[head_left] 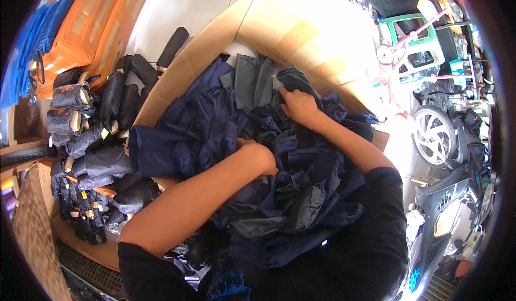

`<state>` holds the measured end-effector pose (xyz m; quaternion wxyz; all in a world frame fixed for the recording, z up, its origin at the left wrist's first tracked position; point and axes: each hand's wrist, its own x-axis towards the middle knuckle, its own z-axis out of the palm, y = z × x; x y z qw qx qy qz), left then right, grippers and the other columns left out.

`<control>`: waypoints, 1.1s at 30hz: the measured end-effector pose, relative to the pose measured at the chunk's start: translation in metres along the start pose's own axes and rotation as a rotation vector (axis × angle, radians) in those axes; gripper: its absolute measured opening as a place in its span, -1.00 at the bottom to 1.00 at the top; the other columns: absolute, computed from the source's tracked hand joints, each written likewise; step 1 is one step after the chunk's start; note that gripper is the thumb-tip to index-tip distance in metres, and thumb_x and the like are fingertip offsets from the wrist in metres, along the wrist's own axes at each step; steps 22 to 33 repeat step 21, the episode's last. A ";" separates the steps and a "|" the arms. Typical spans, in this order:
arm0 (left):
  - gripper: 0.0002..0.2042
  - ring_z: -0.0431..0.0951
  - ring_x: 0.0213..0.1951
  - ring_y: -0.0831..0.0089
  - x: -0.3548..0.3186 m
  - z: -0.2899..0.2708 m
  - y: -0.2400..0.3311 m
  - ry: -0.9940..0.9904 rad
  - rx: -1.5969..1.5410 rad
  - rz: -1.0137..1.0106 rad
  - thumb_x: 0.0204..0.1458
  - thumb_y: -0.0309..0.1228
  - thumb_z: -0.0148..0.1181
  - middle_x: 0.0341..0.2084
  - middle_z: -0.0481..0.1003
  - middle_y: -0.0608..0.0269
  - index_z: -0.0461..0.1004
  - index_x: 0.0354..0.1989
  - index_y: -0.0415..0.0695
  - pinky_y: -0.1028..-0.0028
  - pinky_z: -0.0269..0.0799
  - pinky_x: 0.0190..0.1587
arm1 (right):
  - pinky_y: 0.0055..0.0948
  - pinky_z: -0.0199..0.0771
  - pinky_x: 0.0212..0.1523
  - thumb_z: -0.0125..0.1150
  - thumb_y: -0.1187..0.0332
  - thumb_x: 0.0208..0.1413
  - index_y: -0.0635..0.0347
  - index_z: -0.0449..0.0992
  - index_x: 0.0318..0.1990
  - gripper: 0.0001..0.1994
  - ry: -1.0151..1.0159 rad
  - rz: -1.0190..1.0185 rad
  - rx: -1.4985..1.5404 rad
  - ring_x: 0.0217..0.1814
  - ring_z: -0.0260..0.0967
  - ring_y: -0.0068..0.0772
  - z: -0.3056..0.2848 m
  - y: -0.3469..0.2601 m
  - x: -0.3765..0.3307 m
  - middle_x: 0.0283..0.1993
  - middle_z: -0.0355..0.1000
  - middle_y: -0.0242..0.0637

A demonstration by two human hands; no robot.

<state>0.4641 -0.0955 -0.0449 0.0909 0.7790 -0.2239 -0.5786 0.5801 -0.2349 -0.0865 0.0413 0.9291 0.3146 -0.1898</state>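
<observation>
A heap of crumpled navy fabric (204,123) and dark grey-green fabric (255,80) fills an open cardboard box (269,24) in front of me. My right hand (298,106), at the far side of the heap, has its fingers closed on a rolled piece of grey-green cloth (293,79). My left hand (257,157) is pushed into the middle of the heap, wrist bent. Most of its fingers are hidden by the folds, so its grip does not show. Loose cloth spills over the near side against my dark clothing.
Left of the box lie several black wrapped rolls (110,94) and plastic-wrapped bundles (102,164). Orange taped packages (91,27) and blue folded bags (48,27) stand behind them. To the right are a motorcycle (432,134), a green-and-white stool (422,43) and a pink scooter (392,54).
</observation>
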 end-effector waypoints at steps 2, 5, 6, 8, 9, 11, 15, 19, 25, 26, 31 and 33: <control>-0.42 0.12 0.27 -0.13 -0.001 0.000 0.003 0.011 0.022 -0.007 0.12 0.10 -0.14 0.22 0.27 0.04 0.38 0.18 -0.02 -0.46 -0.11 0.15 | -0.04 0.51 -0.17 0.26 0.25 -0.02 0.11 0.39 0.07 -0.54 -0.039 -0.098 -0.002 -0.24 0.48 0.13 -0.004 0.008 0.002 -0.31 0.47 0.04; -0.42 0.12 0.27 -0.13 -0.004 -0.001 0.003 0.023 0.030 -0.003 0.13 0.09 -0.16 0.22 0.27 0.04 0.37 0.18 -0.04 -0.46 -0.10 0.15 | -0.07 0.50 -0.14 0.33 0.26 -0.10 0.13 0.52 -0.09 -0.63 -0.277 -0.252 0.015 -0.20 0.48 0.08 -0.037 0.005 -0.004 -0.29 0.49 -0.03; -0.41 0.12 0.27 -0.13 -0.004 0.000 0.002 0.024 0.025 -0.004 0.13 0.09 -0.17 0.22 0.27 0.05 0.37 0.18 -0.04 -0.46 -0.10 0.15 | -0.09 0.49 -0.13 0.35 0.26 -0.12 0.14 0.55 -0.14 -0.66 -0.438 -0.247 0.004 -0.18 0.47 0.06 -0.058 -0.007 -0.006 -0.25 0.49 -0.05; -0.42 0.12 0.27 -0.13 -0.005 0.000 0.001 0.016 0.024 0.000 0.14 0.09 -0.17 0.22 0.27 0.05 0.36 0.19 -0.05 -0.46 -0.10 0.15 | -0.11 0.48 -0.10 0.36 0.23 -0.12 0.16 0.59 -0.25 -0.71 -0.649 -0.220 -0.033 -0.12 0.46 0.03 -0.078 -0.015 -0.011 -0.14 0.48 -0.08; -0.42 0.12 0.27 -0.13 -0.005 0.000 0.002 0.012 0.027 0.005 0.14 0.08 -0.17 0.22 0.27 0.05 0.36 0.19 -0.06 -0.46 -0.10 0.15 | -0.11 0.47 -0.08 0.35 0.20 -0.11 0.17 0.61 -0.30 -0.73 -0.699 -0.201 -0.056 -0.09 0.45 0.02 -0.082 -0.016 -0.014 -0.07 0.46 -0.09; -0.41 0.13 0.27 -0.13 -0.003 -0.002 0.002 -0.022 0.039 0.011 0.13 0.08 -0.17 0.22 0.28 0.05 0.37 0.18 -0.07 -0.45 -0.08 0.15 | -0.13 0.45 -0.05 0.31 0.14 -0.07 0.18 0.62 -0.35 -0.72 -0.689 -0.262 -0.032 -0.04 0.44 0.02 -0.083 -0.016 -0.017 0.05 0.41 -0.09; -0.41 0.14 0.27 -0.13 -0.004 -0.001 0.002 0.000 0.046 -0.007 0.13 0.09 -0.16 0.21 0.28 0.03 0.38 0.17 -0.07 -0.43 -0.07 0.16 | -0.19 0.42 -0.06 0.17 0.12 0.08 0.23 0.60 -0.43 -0.68 -0.343 -0.490 0.296 -0.08 0.44 0.03 -0.055 -0.012 -0.016 0.18 0.33 -0.10; -0.41 0.14 0.27 -0.12 -0.008 -0.006 0.003 -0.040 0.063 0.006 0.13 0.11 -0.16 0.21 0.28 0.00 0.38 0.17 -0.06 -0.41 -0.07 0.17 | -0.23 0.42 -0.03 0.05 0.15 0.16 0.24 0.59 -0.34 -0.67 -0.093 -0.280 0.160 -0.10 0.45 0.04 -0.020 0.000 -0.002 0.28 0.23 -0.07; -0.40 0.14 0.27 -0.12 -0.005 -0.004 0.000 -0.031 0.044 0.008 0.12 0.12 -0.15 0.21 0.28 0.00 0.38 0.18 -0.05 -0.40 -0.08 0.18 | -0.23 0.42 -0.02 0.04 0.14 0.16 0.23 0.59 -0.31 -0.67 -0.075 -0.194 0.065 -0.09 0.45 0.03 -0.022 0.004 0.008 0.29 0.21 -0.05; -0.40 0.14 0.27 -0.12 -0.005 -0.004 0.000 -0.031 0.044 0.008 0.12 0.12 -0.15 0.21 0.28 0.00 0.38 0.18 -0.05 -0.40 -0.08 0.18 | -0.23 0.42 -0.02 0.04 0.14 0.16 0.23 0.59 -0.31 -0.67 -0.075 -0.194 0.065 -0.09 0.45 0.03 -0.022 0.004 0.008 0.29 0.21 -0.05; -0.40 0.14 0.27 -0.12 -0.005 -0.004 0.000 -0.031 0.044 0.008 0.12 0.12 -0.15 0.21 0.28 0.00 0.38 0.18 -0.05 -0.40 -0.08 0.18 | -0.23 0.42 -0.02 0.04 0.14 0.16 0.23 0.59 -0.31 -0.67 -0.075 -0.194 0.065 -0.09 0.45 0.03 -0.022 0.004 0.008 0.29 0.21 -0.05; -0.40 0.14 0.27 -0.12 -0.005 -0.004 0.000 -0.031 0.044 0.008 0.12 0.12 -0.15 0.21 0.28 0.00 0.38 0.18 -0.05 -0.40 -0.08 0.18 | -0.23 0.42 -0.02 0.04 0.14 0.16 0.23 0.59 -0.31 -0.67 -0.075 -0.194 0.065 -0.09 0.45 0.03 -0.022 0.004 0.008 0.29 0.21 -0.05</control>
